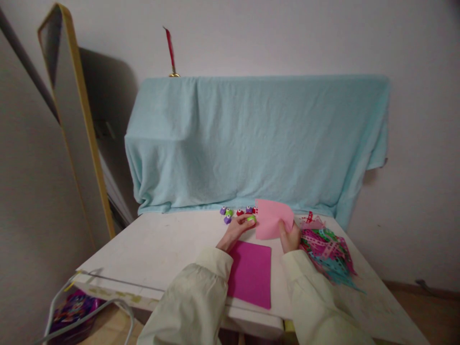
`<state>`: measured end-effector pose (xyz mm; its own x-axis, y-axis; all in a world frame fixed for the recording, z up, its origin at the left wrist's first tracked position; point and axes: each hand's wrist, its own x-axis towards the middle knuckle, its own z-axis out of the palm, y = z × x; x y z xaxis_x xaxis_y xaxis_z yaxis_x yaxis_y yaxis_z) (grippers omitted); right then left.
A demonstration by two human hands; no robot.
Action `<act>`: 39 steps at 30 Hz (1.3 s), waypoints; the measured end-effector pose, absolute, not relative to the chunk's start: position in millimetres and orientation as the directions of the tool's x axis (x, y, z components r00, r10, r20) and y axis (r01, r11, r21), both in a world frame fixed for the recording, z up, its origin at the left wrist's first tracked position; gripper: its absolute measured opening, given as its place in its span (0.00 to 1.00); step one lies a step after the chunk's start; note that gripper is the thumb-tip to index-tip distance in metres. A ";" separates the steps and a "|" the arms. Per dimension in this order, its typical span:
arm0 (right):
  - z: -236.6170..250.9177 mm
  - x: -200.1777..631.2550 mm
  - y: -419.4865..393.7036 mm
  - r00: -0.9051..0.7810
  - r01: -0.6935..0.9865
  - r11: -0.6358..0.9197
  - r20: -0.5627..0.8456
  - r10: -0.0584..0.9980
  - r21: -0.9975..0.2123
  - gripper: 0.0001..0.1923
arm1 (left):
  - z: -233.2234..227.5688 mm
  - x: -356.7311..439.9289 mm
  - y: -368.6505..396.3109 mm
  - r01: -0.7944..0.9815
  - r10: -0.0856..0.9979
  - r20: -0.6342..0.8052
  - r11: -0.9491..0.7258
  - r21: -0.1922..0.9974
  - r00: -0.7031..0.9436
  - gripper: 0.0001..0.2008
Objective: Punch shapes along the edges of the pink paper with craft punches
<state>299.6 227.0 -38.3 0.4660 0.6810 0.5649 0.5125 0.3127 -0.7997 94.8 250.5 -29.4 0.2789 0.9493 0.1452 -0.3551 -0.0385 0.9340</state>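
My right hand [290, 235] grips the lower right part of a light pink sheet [269, 219], thumb on top, and holds it up at a tilt. Beside the sheet's left edge, my left hand [237, 230] has its fingers closed on a small green figure with eyes [251, 218]. Several similar purple, green and red figures [227, 219] lie just beyond that hand, some partly behind the sheet. A magenta sheet [251, 273] lies flat on the white table [172, 244] between my forearms, near the front edge.
A heap of colourful ribbon strips [330, 249] lies right of my right hand. Light blue cloth [258, 139] drapes over something at the table's back. A tall framed mirror [81, 115] leans at the left. White metal tubing [120, 302] stands by the front left corner.
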 end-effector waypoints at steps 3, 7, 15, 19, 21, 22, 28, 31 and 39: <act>-37.4 299.4 227.8 0.457 0.520 0.312 0.567 0.685 -0.795 0.23 | -30.3 94.9 250.2 -0.326 0.944 0.154 -0.053 0.944 0.291 0.25; -37.0 298.9 228.5 0.466 0.510 0.311 0.562 0.683 -0.802 0.22 | -29.5 94.9 248.7 -0.294 0.942 0.159 -0.068 0.953 0.297 0.25; -37.7 300.5 227.2 0.474 0.503 0.326 0.571 0.670 -0.800 0.20 | -19.8 95.1 241.7 -0.210 0.931 0.150 -0.082 0.974 0.334 0.24; -33.7 299.5 225.4 0.474 0.526 0.301 0.569 0.672 -0.795 0.18 | -17.2 96.0 239.8 -0.167 0.921 0.160 -0.106 0.980 0.355 0.23; -31.5 298.5 224.2 0.472 0.521 0.303 0.566 0.676 -0.798 0.18 | -17.1 96.3 239.5 -0.167 0.922 0.161 -0.107 0.980 0.353 0.23; -30.7 298.0 223.6 0.470 0.517 0.306 0.564 0.679 -0.800 0.18 | -17.2 96.4 239.4 -0.171 0.922 0.157 -0.102 0.980 0.354 0.23; -30.6 296.8 223.4 0.453 0.515 0.315 0.565 0.689 -0.797 0.17 | -17.6 96.9 239.6 -0.158 0.917 0.154 -0.101 0.982 0.369 0.23; -32.4 297.1 224.9 0.453 0.514 0.317 0.565 0.689 -0.798 0.17 | -18.8 96.6 241.4 -0.161 0.905 0.169 -0.114 0.980 0.390 0.22; -29.8 292.9 222.0 0.403 0.493 0.332 0.550 0.731 -0.804 0.17 | -18.4 92.8 243.9 -0.230 0.897 0.178 -0.089 0.969 0.405 0.20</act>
